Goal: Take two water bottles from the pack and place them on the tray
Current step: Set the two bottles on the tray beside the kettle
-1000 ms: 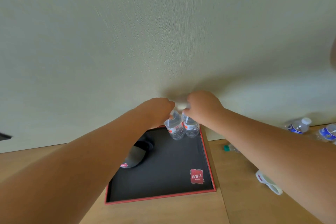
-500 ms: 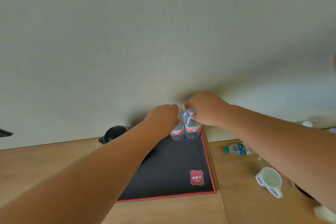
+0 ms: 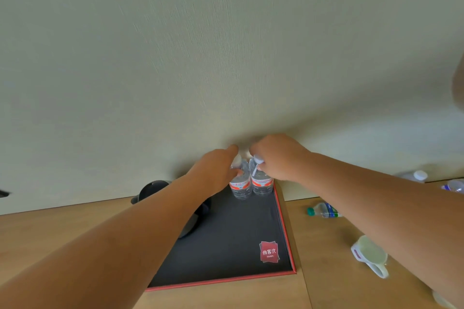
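Clear plastic, red-banded labels: two water bottles stand upright at the far right corner of the tray [image 3: 286, 223], touching side by side, long axes vertical, bases on the black liner just inside the red rim. Left bottle [image 3: 240, 187], right bottle [image 3: 262, 184].

Left hand [image 3: 216, 170] sits over the left bottle, grip pinched around its neck just under the white cap. Right hand [image 3: 276, 158] sits over the right bottle, grip closed on the cap and neck. Each bottle lies straight below its own grip, so each hand is the nearer one to its own bottle; neither arm crosses the other. Fingertips of the two hands are near each other but apart above the caps.

Wall rises directly behind the tray's far edge; the bottles are close against it.

Judgement: both bottles look set down, so placing is all but done. The coming move is likely a release, and it turns on lifting the grips straight up along the bottle axes; a sideways pull could tip one bottle into its neighbour or off the rim.

Off the tray to its right, on the worktop [image 3: 324, 258]: a green-capped bottle [image 3: 322, 211] lying on its side, a white mug [image 3: 370, 256] on its side. Dark rounded object [image 3: 150, 189] at the tray's far left, partly hidden by the left forearm
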